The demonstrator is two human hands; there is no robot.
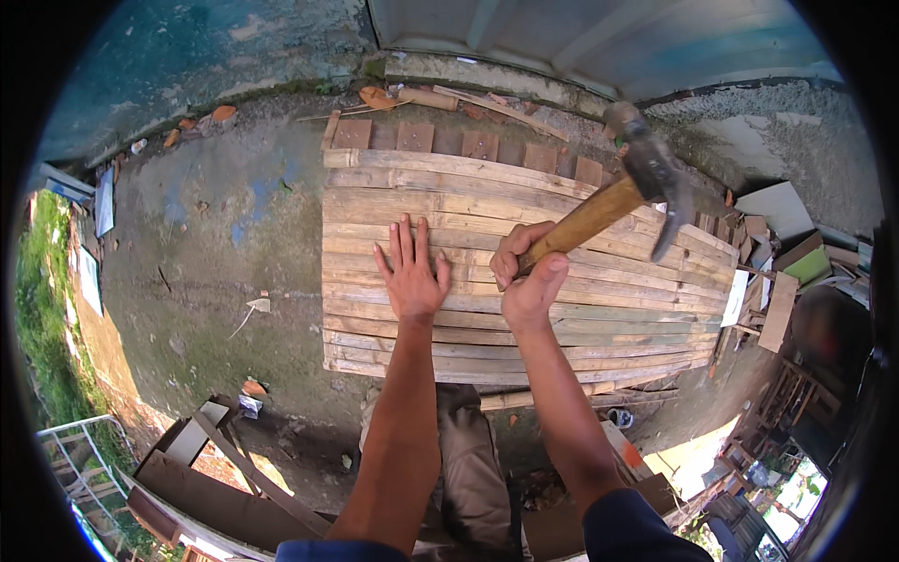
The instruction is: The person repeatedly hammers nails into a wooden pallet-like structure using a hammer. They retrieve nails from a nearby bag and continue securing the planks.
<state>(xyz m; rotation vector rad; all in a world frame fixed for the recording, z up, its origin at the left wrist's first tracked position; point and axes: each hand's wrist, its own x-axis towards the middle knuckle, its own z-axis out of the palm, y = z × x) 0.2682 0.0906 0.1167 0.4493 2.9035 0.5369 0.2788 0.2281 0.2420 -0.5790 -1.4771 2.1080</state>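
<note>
A panel of split bamboo slats (468,229) lies on the concrete in front of me, its slats running left to right. Flat on its left part rests my left hand (413,274), fingers spread and holding nothing. My right hand (532,272) grips the wooden handle of a claw hammer (599,214), raised over the panel's middle. The hammer's dark metal head points up and to the right, apart from the slats. Square brown wood pieces (480,145) stick out along the panel's far edge. No nail can be made out.
A blue-painted wall (234,42) and a metal door (581,37) stand beyond the panel. Wood scraps and boards (777,290) are heaped at the right. A wooden frame with boards (220,478) stands at the lower left. Bits of litter lie on the concrete floor (215,234).
</note>
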